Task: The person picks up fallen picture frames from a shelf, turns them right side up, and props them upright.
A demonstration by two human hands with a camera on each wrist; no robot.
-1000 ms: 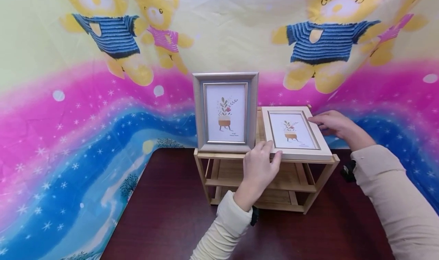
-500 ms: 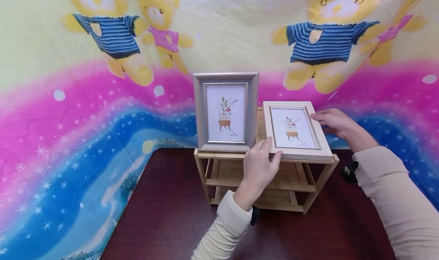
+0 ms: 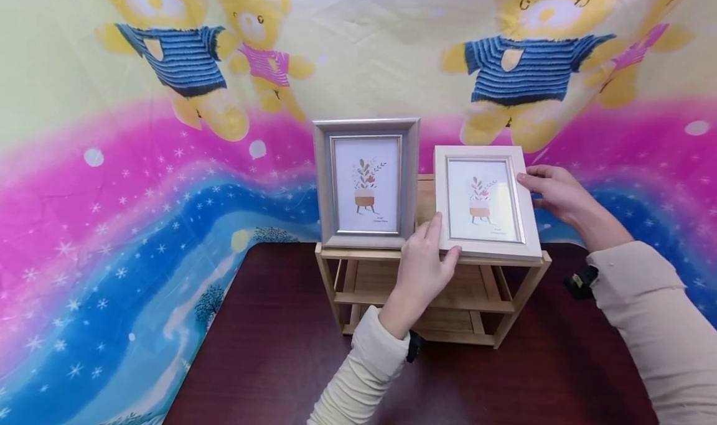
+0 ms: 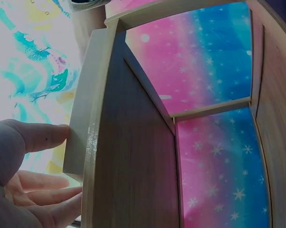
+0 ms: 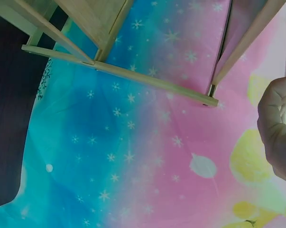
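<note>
A white picture frame (image 3: pixel 484 201) with a potted-plant print leans back on the right part of a wooden shelf rack (image 3: pixel 426 299), its lower edge on the top shelf and its far edge raised. My right hand (image 3: pixel 560 191) grips its upper right edge, thumb on the front; the other fingers are partly hidden behind. At the lower left corner is my left hand (image 3: pixel 420 266), thumb on the bottom edge and fingers along the left side. In the left wrist view the thumb of the left hand (image 4: pixel 24 175) meets the frame's edge (image 4: pixel 86 104).
Left of the white frame stands a grey picture frame (image 3: pixel 366 185) with a similar print, upright on the rack. The rack sits on a dark red-brown table (image 3: pixel 269 325). A colourful bear-print cloth (image 3: pixel 381 51) hangs behind.
My right hand has raised the white frame's far edge, tilting it from lying flat to leaning steeply. The left hand stays nearly still at the lower left corner.
</note>
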